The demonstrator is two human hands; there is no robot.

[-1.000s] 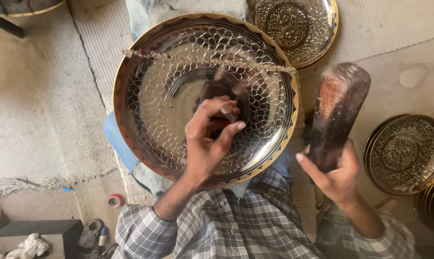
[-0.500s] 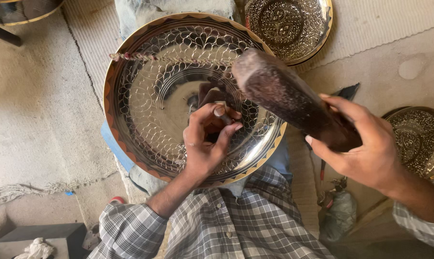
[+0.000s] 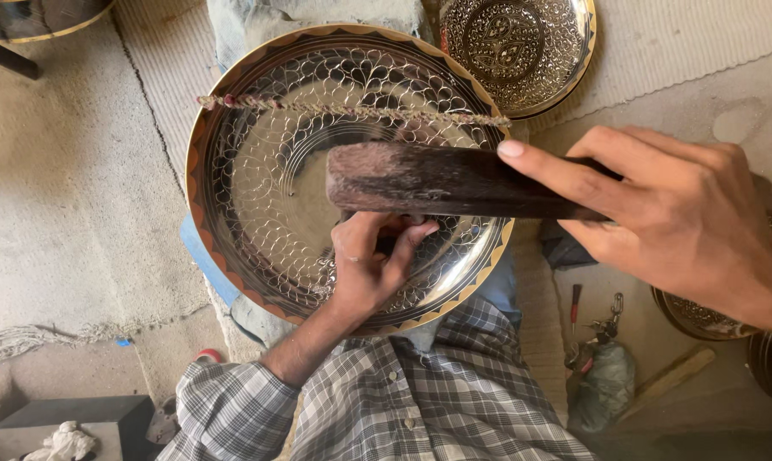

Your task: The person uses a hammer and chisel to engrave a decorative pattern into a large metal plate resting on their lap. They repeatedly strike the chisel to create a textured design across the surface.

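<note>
Head view: mallet (image 3: 429,181) in right grip (image 3: 685,222)

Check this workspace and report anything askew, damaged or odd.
Nothing is damaged or spilled. One oddity: a twisted cord stretches straight across the engraved tray. The right hand holds a wooden mallet over it; the left hand rests on the tray.

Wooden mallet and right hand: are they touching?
Touching. The head view shows the right hand wrapped around the wooden mallet, fingers lying across its dark shaft above the engraved metal tray.

Grey-white checked shirt, cuffs seemingly rolled.
</note>
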